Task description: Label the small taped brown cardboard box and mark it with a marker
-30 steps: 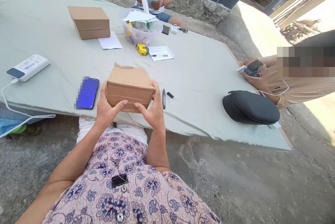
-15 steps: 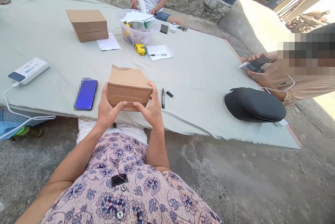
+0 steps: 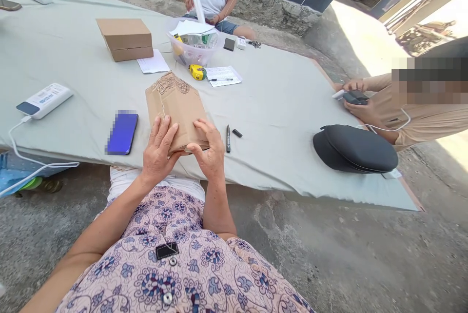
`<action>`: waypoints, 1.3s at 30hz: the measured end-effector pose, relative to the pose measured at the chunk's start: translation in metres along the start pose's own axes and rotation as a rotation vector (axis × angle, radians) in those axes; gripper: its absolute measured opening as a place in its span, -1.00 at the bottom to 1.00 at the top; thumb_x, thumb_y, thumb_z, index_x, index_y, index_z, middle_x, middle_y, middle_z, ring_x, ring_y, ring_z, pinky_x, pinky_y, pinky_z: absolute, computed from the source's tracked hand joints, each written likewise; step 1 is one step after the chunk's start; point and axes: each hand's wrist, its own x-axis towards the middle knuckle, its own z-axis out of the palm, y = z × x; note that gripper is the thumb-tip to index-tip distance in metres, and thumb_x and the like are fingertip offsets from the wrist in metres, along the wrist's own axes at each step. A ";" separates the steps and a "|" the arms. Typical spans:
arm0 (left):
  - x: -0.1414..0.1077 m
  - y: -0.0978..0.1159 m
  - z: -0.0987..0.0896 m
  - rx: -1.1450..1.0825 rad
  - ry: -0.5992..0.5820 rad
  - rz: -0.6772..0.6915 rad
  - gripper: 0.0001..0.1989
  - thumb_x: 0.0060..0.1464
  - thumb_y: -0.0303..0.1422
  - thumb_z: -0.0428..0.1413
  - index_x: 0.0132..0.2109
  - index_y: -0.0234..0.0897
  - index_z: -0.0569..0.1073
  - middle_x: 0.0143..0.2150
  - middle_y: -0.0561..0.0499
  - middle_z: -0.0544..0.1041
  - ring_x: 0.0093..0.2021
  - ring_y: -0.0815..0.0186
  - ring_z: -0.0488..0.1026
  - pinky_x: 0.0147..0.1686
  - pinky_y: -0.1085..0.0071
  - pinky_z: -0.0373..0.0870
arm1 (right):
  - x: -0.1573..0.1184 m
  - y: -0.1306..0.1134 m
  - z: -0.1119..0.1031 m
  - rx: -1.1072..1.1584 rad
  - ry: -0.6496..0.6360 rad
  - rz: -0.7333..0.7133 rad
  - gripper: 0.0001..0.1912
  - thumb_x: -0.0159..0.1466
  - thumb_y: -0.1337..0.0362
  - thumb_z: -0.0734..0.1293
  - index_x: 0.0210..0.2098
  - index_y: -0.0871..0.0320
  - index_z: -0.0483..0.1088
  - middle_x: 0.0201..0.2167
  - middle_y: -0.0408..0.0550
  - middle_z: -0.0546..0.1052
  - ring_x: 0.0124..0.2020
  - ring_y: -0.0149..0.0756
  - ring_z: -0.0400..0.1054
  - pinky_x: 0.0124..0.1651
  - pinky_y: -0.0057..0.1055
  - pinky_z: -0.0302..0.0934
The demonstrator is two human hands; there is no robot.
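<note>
A small brown cardboard box (image 3: 183, 108) is held between my two hands at the near side of the table, tilted so that a broad face with dark scribbled lines at its far end shows. My left hand (image 3: 159, 149) lies with its fingers over the box's near left part, thumb at the lower edge. My right hand (image 3: 209, 149) grips the near right corner, fingers on top and thumb at the front. To the right lie an uncapped black marker (image 3: 228, 138) and its cap (image 3: 237, 133). A phone (image 3: 123, 132) with a blue screen lies to the left.
A white power bank (image 3: 46, 101) with a cable lies left. Farther back are another cardboard box (image 3: 126, 35), a plastic basket (image 3: 192, 52), a yellow tape measure (image 3: 197, 72) and paper (image 3: 228, 76). A black case (image 3: 354, 149) sits right. Two other people sit at the table.
The box has been tipped, so its scribbled face has come into fuller view. My left hand has shifted from the box's left side onto its face. The person at right has lowered a dark flap or object.
</note>
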 end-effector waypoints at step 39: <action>0.011 -0.010 -0.019 -1.003 0.197 -0.894 -0.10 -0.10 -0.03 0.46 0.33 -0.07 0.30 0.30 -0.15 0.48 0.30 0.04 0.45 0.23 0.18 0.49 | 0.003 0.019 -0.015 0.063 -0.280 -0.098 -0.13 0.29 -0.17 0.39 0.48 -0.17 0.06 0.51 0.00 0.17 0.54 0.03 0.03 0.56 0.15 0.00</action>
